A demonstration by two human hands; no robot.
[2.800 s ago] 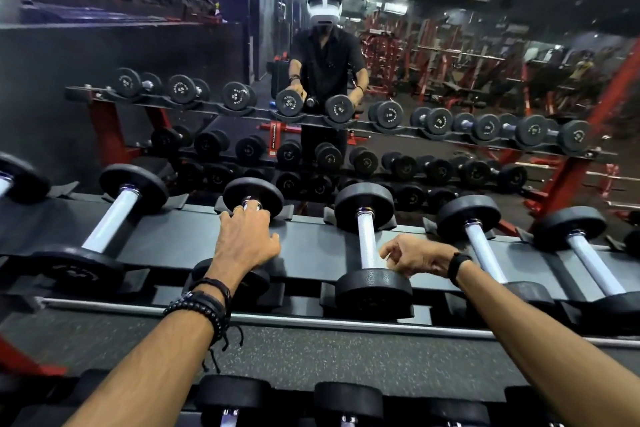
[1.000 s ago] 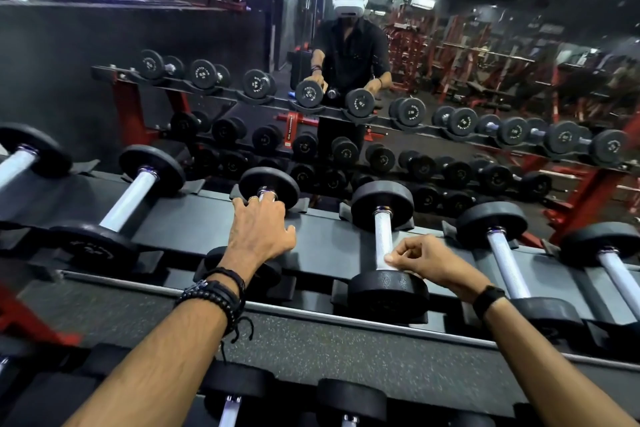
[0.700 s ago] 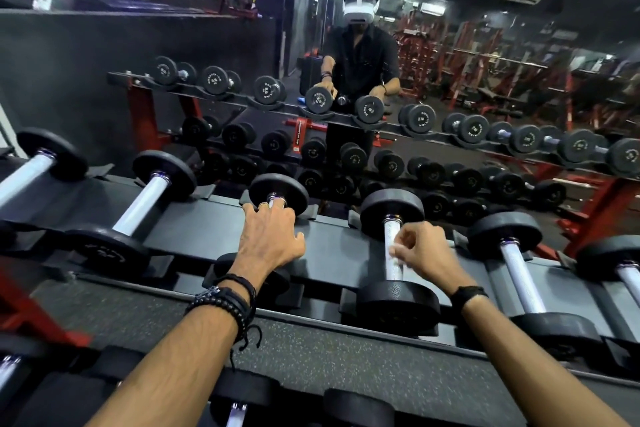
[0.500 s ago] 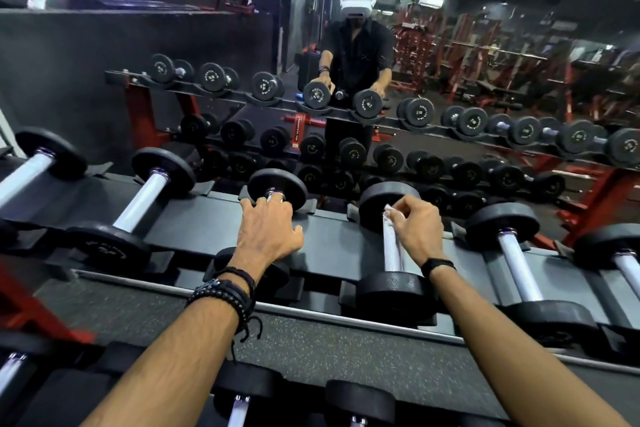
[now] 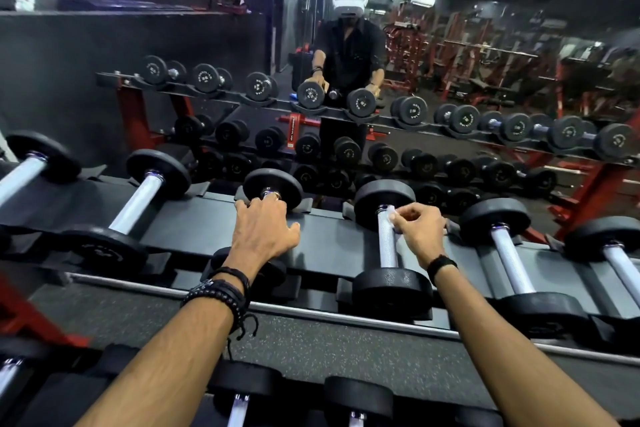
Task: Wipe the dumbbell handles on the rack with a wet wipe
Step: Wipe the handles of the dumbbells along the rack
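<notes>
R hand (image 5: 417,234) pinched wipe (image 5: 392,215) against handle (image 5: 386,241) top; L hand (image 5: 262,229) curled over next dumbbell (image 5: 268,204) on rack (image 5: 329,243).

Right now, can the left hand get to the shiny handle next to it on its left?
Probably yes. The left hand rests on its own dumbbell, and the neighbouring shiny handle lies uncovered with nothing between them.

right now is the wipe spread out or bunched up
Bunched up: the right hand pinches the wipe into a small wad against the far end of the dumbbell handle.
</notes>
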